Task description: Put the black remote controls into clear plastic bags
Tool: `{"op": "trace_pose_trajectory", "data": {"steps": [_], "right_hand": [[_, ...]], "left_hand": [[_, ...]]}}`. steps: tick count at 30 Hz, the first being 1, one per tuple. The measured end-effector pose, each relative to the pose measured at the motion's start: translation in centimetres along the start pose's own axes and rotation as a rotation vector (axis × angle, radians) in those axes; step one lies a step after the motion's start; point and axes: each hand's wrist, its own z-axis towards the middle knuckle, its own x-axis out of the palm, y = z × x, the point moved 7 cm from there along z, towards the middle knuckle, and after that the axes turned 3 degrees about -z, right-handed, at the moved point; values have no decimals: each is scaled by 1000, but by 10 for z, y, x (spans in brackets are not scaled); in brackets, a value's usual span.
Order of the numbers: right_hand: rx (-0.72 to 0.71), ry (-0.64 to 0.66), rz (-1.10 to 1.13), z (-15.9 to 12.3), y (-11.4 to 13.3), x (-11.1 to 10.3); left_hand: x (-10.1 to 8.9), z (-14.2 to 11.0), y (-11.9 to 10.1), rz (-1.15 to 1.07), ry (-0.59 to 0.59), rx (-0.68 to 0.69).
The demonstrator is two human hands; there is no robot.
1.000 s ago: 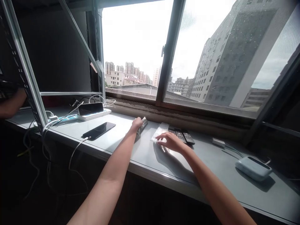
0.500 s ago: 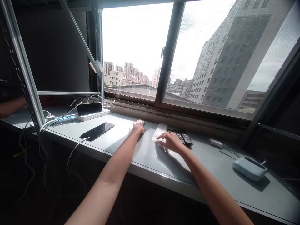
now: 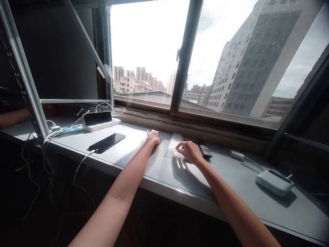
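Note:
My left hand [image 3: 153,137] reaches to the back of the grey tabletop, palm down, its fingers partly spread. A small clear or whitish thing lies by its fingers, too washed out by the sun to name. Over the right edge of a clear plastic packet [image 3: 172,145] is my right hand [image 3: 189,151], with thumb and forefinger bent together in a pinch. Whether the packet's edge is between those fingertips is hidden. Black remote controls [image 3: 205,150] lie just behind and right of this hand, partly covered by it.
A black phone [image 3: 107,142] with a white cable lies on the left. Behind it, another phone [image 3: 97,118] leans upright on a power strip [image 3: 117,122]. A pale blue device [image 3: 274,183] and a white adapter [image 3: 236,155] are at right. Another person's arm [image 3: 14,118] shows far left.
My right hand has lifted and curled, its fingers going from stretched over the packet to a pinch at its edge. My left hand has shifted slightly, fingers a little more spread.

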Motion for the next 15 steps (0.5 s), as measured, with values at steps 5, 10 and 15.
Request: {"op": "trace_pose_trajectory", "data": {"steps": [5,10,15], "right_hand": [[77,-116,-13,1,-7,-12],[148,-305,79,0,-18,-19],[150,-557,273,-2,-30,-30]], "left_hand": [[-5,-7,-9,-43,-6,49],[-21,-13,-18,-126,-199,121],[-22,-9,-40,-728,-155,355]]}}
